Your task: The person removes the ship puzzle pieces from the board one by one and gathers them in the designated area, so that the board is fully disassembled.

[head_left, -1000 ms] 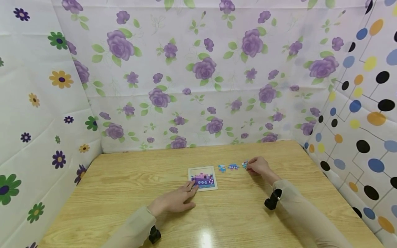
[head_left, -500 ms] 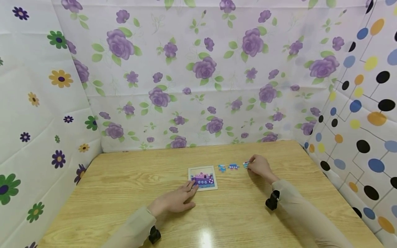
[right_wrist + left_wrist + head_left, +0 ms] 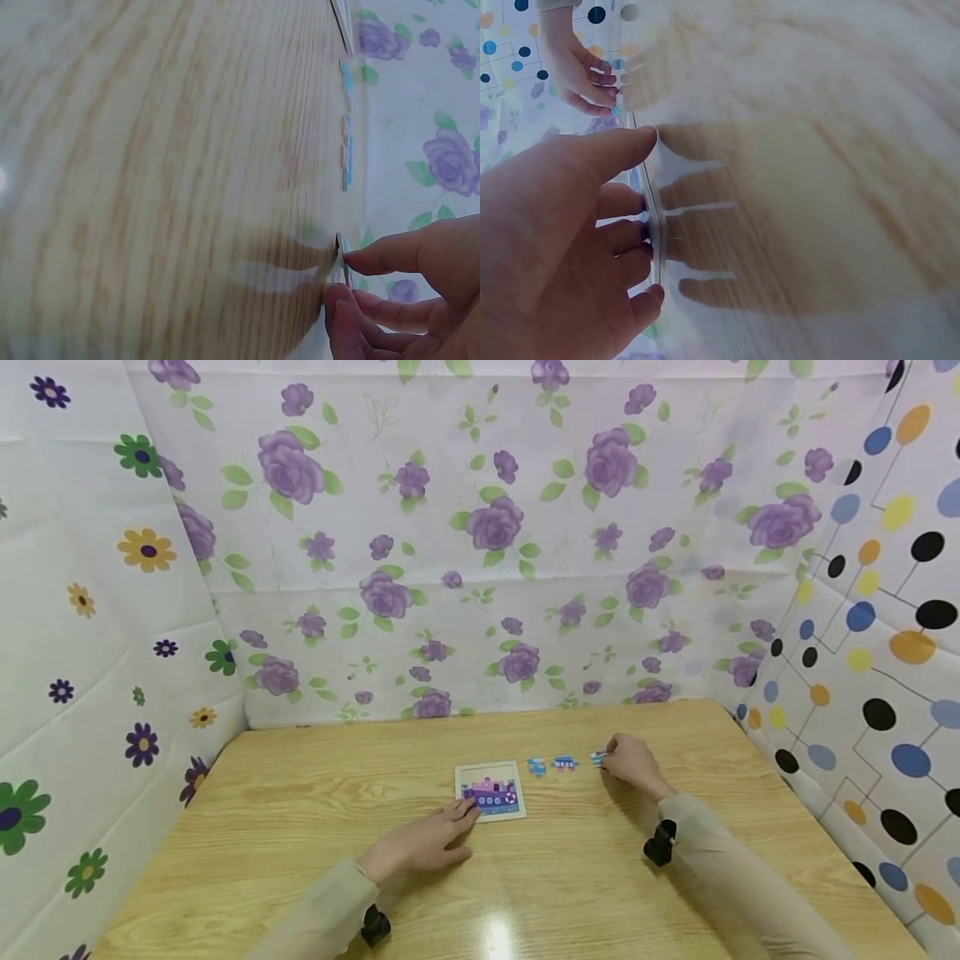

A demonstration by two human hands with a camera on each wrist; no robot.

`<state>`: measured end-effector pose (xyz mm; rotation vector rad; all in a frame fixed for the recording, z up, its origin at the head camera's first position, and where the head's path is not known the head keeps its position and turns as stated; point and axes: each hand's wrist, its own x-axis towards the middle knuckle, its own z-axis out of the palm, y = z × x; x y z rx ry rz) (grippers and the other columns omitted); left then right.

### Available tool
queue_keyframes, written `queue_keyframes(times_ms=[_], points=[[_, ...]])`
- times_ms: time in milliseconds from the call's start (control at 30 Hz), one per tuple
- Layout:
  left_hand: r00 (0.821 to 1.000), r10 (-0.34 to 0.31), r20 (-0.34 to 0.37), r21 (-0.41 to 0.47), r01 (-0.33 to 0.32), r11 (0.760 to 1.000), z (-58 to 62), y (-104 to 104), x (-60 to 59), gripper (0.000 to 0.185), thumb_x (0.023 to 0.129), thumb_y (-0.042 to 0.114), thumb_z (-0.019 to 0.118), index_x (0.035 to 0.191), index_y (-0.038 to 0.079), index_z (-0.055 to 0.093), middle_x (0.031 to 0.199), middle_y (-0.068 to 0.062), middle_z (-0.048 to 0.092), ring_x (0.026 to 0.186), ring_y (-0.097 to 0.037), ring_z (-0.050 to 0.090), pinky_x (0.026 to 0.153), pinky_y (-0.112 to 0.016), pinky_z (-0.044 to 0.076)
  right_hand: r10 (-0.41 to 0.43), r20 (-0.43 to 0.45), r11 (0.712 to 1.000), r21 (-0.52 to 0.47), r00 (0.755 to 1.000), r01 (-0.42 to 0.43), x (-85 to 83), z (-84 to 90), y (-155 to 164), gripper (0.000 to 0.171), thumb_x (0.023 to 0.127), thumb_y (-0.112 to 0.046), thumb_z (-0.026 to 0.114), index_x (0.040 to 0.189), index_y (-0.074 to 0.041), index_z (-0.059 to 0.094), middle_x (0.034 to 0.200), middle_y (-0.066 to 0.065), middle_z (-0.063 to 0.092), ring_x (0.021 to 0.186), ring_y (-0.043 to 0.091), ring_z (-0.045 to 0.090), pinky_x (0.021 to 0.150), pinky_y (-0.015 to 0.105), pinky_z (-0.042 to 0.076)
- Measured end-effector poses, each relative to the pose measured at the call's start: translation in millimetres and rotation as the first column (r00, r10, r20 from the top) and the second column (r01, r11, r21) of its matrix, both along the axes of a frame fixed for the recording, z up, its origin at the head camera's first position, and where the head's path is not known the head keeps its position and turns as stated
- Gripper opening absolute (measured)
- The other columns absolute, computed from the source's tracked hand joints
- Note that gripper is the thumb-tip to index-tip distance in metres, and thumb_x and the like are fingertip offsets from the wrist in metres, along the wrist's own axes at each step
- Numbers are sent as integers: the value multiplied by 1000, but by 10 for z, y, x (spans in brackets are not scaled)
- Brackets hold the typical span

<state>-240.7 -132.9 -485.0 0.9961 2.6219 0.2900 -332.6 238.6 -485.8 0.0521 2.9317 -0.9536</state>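
A small white-framed jigsaw puzzle (image 3: 522, 793) with a purple ship picture lies mid-table in the head view; bare backing shows along its top. My left hand (image 3: 425, 844) rests at its lower left corner, fingers extended onto the picture and thumb spread out on the wood side. Off to the right, my right hand (image 3: 632, 763) pinches a blue-and-white puzzle piece (image 3: 597, 759) between thumb and fingers. In the right wrist view that piece (image 3: 343, 247) stands slightly tipped just over the tabletop. Part of it is hidden by the fingertips.
Between the puzzle and my right hand lie two loose pieces, a blue one (image 3: 536, 766) and a blue-and-pink one (image 3: 565, 763). The wooden table (image 3: 315, 777) ends at a flowered cloth wall (image 3: 450, 635) behind, with patterned cloth at both sides.
My right hand has shifted slightly to the right with the puzzle piece, which has turned a little to lie more level. The left hand stays in place.
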Motion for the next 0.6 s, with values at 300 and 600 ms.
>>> queue_keyframes(times_ms=[300,600], points=[[1000,-5,-11,8,6,1000,-22,-13,-24,65,102,40,45,155,9,22,162,-13,14,150,-29,16,120,-48,22,18,-21,999,33,1000,-17,28,-5,27,20,89,-14,61,101,2,61,73,8,65,59,17,55,50,26,43],[1000,-18,-13,-2,18,1000,13,5,-18,65,102,39,45,154,7,22,162,-15,14,149,-31,16,119,-49,23,33,-102,999,46,994,-28,48,34,-34,24,94,-15,56,106,5,59,80,13,68,57,16,54,48,27,42]])
